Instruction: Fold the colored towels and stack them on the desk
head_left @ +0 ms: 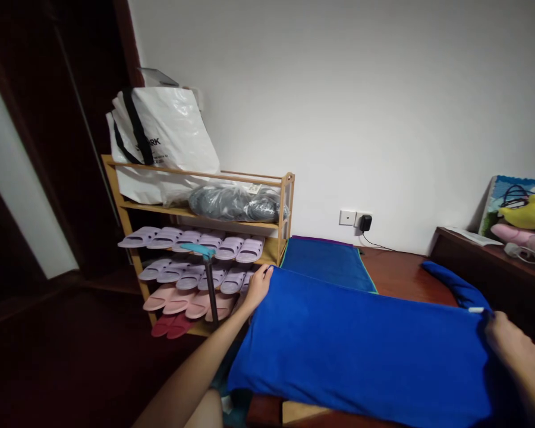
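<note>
While left grip (258, 287) and right grip (512, 343) hold one blue cloth (374, 351) | two red slippers (179, 326) lie lowest at one rack (286, 205)

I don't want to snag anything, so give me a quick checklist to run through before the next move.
1. Left hand has its grip: ok, it pinches the far left corner of the blue cloth.
2. Right hand has its grip: ok, it holds the cloth near the far right corner.
3. Far edge taut: ok, it runs nearly straight between the hands.
4. Whole near edge in sight: not ok, its right part leaves the picture.
5. Clear of the green-edged cloth behind: cannot tell, the held cloth hides where they might meet.
6. Clear of the black plug: ok, it sits at the wall, apart from the cloth.
</note>
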Demonstrator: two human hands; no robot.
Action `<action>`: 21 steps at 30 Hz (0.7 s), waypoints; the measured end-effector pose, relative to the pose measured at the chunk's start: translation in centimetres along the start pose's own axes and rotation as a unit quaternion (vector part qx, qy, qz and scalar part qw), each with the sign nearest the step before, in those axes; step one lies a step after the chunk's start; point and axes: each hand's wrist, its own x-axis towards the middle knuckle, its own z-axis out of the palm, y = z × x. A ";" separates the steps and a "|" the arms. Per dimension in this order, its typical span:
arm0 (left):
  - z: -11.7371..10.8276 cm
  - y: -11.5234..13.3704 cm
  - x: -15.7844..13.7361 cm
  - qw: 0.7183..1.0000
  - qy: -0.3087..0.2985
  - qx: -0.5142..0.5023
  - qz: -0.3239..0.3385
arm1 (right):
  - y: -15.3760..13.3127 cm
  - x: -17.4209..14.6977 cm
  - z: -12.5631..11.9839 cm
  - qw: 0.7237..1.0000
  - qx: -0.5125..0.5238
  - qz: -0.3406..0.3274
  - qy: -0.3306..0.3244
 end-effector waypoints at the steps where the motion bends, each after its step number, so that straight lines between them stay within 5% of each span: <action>1: -0.1 -0.3 -0.1 1.000 0.000 0.002 0.000 | -0.4 -0.4 0.5 1.000 -0.003 0.000 -0.006; 5: -0.4 -1.4 -0.7 1.000 0.007 0.006 0.007 | -1.3 -0.8 1.3 1.000 0.003 -0.023 -0.020; 9: 0.1 -1.8 -0.5 1.000 0.016 0.007 0.013 | -0.8 0.9 2.3 0.999 0.048 0.022 -0.004; 14: 1.2 -2.2 1.2 0.999 0.027 0.021 0.004 | 0.6 4.5 6.5 0.994 0.088 0.060 0.002; 21: 2.6 -3.2 4.1 0.997 0.026 0.071 -0.021 | 0.7 8.9 10.6 0.997 0.082 0.016 0.002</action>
